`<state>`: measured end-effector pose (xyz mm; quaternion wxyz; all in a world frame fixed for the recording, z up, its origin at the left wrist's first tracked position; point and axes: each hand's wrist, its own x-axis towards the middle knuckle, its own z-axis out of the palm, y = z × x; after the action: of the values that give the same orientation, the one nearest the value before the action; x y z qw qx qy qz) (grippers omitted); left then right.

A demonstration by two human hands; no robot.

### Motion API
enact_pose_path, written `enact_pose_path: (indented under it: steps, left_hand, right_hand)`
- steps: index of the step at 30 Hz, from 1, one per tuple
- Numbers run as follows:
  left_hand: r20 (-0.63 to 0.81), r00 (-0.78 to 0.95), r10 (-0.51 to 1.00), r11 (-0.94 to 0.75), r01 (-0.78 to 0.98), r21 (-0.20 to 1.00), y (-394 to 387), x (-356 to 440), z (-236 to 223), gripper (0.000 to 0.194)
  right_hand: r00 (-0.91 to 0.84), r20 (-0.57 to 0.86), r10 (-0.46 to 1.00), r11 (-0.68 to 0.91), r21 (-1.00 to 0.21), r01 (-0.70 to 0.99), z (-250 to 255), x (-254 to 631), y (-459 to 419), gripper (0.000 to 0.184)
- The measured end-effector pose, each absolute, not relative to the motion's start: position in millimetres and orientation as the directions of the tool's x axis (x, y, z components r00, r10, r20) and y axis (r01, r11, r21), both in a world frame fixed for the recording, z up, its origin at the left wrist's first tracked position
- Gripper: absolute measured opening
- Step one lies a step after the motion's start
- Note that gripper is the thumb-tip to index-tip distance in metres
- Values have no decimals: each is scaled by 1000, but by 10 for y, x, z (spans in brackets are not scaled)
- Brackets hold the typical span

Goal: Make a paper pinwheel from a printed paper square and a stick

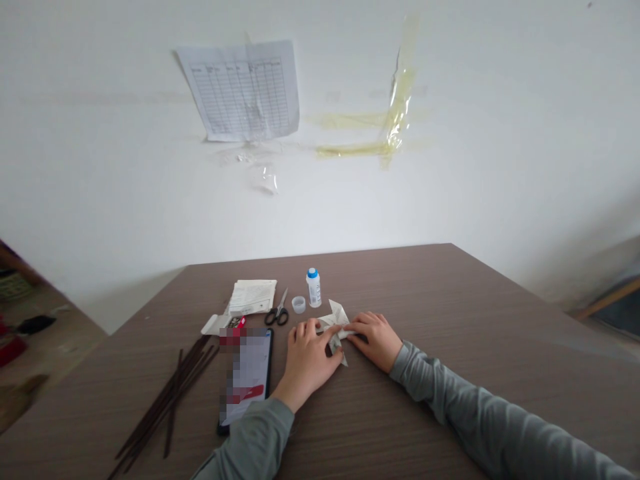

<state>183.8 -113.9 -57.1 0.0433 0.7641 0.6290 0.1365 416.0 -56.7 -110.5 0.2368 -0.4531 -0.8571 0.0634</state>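
A folded paper pinwheel (338, 312) of pale printed paper, with pointed flaps sticking out, lies low over the table between my hands. My left hand (311, 353) grips its left and near side, thumb and forefinger closed on the paper. On the other side my right hand (376, 339) pinches a flap with thumb and fingertips. My fingers cover part of the folds. Just beyond them stands a white glue bottle (314, 292) with a blue top, and its clear cap (299, 305) sits beside it.
Black-handled scissors (277, 313) lie near a stack of paper squares (253, 297). Left of my left arm are a phone (250, 380), a small red-and-white packet (220, 325) and several thin brown sticks (163, 407). Behind the table (425, 280) rises a white wall with a taped printed sheet (245, 93).
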Motion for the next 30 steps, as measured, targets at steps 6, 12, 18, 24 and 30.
enact_pose_path:
  steps: [6,12,18,24,30]
  left_hand:
    - [114,196,974,-218,947,237,-1135,1832,-511,53]
    - [105,190,976,-211,947,244,-1143,1844,-474,51]
    - [105,170,980,-191,948,254,-1132,1838,-496,55]
    - [89,175,980,-193,944,269,-1133,1827,-488,52]
    - [138,174,975,-206,944,259,-1145,1834,-523,51]
  right_hand:
    - [-478,320,818,569,-330,753,-1076,4149,-591,31]
    - [-478,346,807,581,-318,750,-1138,4166,-572,30]
    - [-473,362,803,587,-347,732,-1183,4181,-552,30]
    - [-463,313,829,555,-359,750,-1128,4169,-570,31]
    - [-470,336,816,571,-349,743,-1130,4176,-565,34]
